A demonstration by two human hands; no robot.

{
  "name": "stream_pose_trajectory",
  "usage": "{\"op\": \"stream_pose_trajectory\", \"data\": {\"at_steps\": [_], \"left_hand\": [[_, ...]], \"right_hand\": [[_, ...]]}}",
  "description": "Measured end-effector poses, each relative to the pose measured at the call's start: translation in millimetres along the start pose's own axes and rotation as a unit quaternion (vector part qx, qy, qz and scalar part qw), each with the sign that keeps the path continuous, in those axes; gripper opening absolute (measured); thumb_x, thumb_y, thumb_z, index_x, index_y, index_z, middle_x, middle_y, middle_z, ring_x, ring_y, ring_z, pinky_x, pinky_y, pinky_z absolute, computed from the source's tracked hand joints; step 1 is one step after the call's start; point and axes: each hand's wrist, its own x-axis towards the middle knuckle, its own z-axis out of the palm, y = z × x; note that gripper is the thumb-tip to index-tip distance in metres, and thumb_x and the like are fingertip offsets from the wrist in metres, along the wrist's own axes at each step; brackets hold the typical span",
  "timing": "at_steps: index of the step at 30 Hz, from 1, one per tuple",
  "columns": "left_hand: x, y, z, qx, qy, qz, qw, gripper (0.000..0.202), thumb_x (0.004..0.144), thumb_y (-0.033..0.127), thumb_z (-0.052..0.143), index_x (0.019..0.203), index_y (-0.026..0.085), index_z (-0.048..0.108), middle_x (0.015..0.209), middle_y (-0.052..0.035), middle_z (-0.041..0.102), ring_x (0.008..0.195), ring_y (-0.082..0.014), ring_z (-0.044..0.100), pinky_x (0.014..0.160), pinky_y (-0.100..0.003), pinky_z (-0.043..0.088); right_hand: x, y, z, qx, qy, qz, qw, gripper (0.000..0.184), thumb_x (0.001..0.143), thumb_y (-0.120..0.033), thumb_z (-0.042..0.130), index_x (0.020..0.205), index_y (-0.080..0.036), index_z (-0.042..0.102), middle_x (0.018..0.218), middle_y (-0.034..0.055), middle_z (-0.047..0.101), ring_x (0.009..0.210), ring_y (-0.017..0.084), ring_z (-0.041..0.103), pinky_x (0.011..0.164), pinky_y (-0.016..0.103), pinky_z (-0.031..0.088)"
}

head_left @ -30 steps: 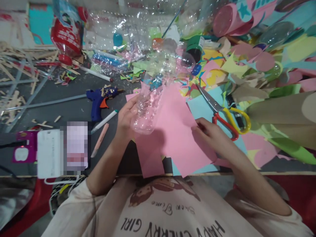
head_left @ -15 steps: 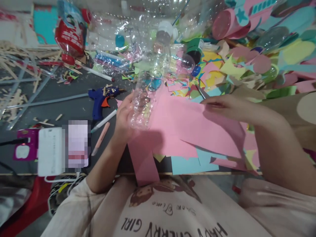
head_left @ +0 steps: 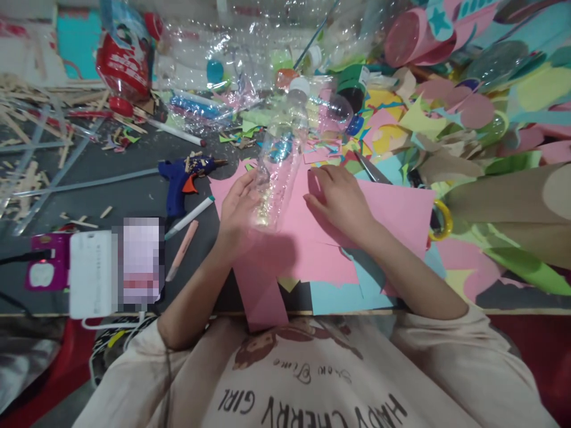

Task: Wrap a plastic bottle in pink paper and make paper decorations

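Centre frame: left hand (head_left: 237,207) fingers curled around clear plastic bottle (head_left: 280,160) lying on pink paper sheet (head_left: 392,208), right hand (head_left: 341,199) fingers flat, together, pressing sheet; risk: the smooth round bottle could roll and skew or crease the loose sheet.

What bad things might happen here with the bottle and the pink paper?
The clear bottle is round and gripped only by the left hand, so it might roll off the pink paper. The scissors lie partly hidden under that paper near the right hand, so a sliding finger might meet the blade. The glue gun sits near the left hand; its tip may be hot.
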Motion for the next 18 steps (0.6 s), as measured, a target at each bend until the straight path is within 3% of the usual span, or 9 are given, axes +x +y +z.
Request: {"op": "stream_pose_trajectory", "data": {"at_steps": [4, 8, 13, 18], "left_hand": [[0, -5, -0.2, 0.021, -0.007, -0.010, 1.000, 0.037, 0.081, 0.038, 0.066, 0.115, 0.025, 0.064, 0.134, -0.0045, 0.063, 0.133, -0.0258, 0.052, 0.115, -0.044, 0.039], [2, -9, -2.4, 0.009, -0.012, -0.008, 1.000, 0.041, 0.079, 0.039, 0.067, 0.116, 0.025, 0.063, 0.136, -0.0053, 0.062, 0.135, -0.0269, 0.051, 0.116, -0.046, 0.037], [1, -9, -3.9, 0.033, -0.032, -0.003, 0.999, 0.040, 0.082, 0.038, 0.064, 0.119, 0.025, 0.063, 0.136, -0.0057, 0.062, 0.132, -0.0267, 0.053, 0.113, -0.044, 0.041], [0, -6, -1.2, -0.008, -0.022, -0.007, 1.000, 0.044, 0.076, 0.038, 0.068, 0.118, 0.024, 0.067, 0.131, -0.0042, 0.066, 0.129, -0.0266, 0.055, 0.114, -0.045, 0.039]], "right_hand": [[4, 10, 4, 0.037, 0.035, 0.014, 0.999, 0.040, 0.083, -0.020, 0.053, 0.122, -0.016, 0.058, 0.117, 0.0182, 0.060, 0.111, 0.034, 0.057, 0.098, 0.050, 0.045], [9, 17, 1, 0.063, 0.036, 0.015, 0.997, 0.034, 0.080, -0.018, 0.055, 0.114, -0.019, 0.062, 0.112, 0.0165, 0.063, 0.109, 0.033, 0.058, 0.097, 0.051, 0.045], [17, 27, -13, 0.131, -0.048, 0.022, 0.990, 0.019, 0.079, -0.022, 0.058, 0.095, -0.021, 0.069, 0.093, 0.0114, 0.069, 0.090, 0.027, 0.063, 0.082, 0.043, 0.051], [25, 35, -30, 0.186, -0.104, 0.045, 0.976, 0.018, 0.079, -0.020, 0.056, 0.085, -0.018, 0.073, 0.082, 0.0057, 0.071, 0.072, 0.019, 0.061, 0.069, 0.034, 0.048]]}}
